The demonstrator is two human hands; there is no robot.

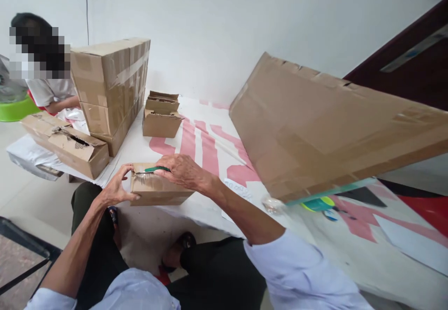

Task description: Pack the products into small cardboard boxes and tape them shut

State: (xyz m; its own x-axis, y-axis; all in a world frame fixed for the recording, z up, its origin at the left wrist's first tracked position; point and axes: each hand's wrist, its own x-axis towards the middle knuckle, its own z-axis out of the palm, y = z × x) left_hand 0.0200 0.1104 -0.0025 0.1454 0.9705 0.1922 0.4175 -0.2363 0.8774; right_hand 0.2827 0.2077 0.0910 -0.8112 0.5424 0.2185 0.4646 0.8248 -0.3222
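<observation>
A small taped cardboard box point(161, 198) lies at the table's near edge in front of me. My right hand point(180, 170) is closed around a green-handled cutter point(157, 168), held flat over the top of the box. Its blade points left, along torn, scratched cardboard near the box's left end. My left hand point(121, 186) grips that left end, thumb on the near side and fingers at the far corner. Whether the blade has gone through the cardboard I cannot tell.
Stacked taped boxes point(115, 86) and a torn long box point(70, 142) stand to the left, near a seated person point(52, 88). Behind sits a small open box point(161, 123). A large cardboard panel point(332, 132) leans at right above a green tape roll point(318, 203).
</observation>
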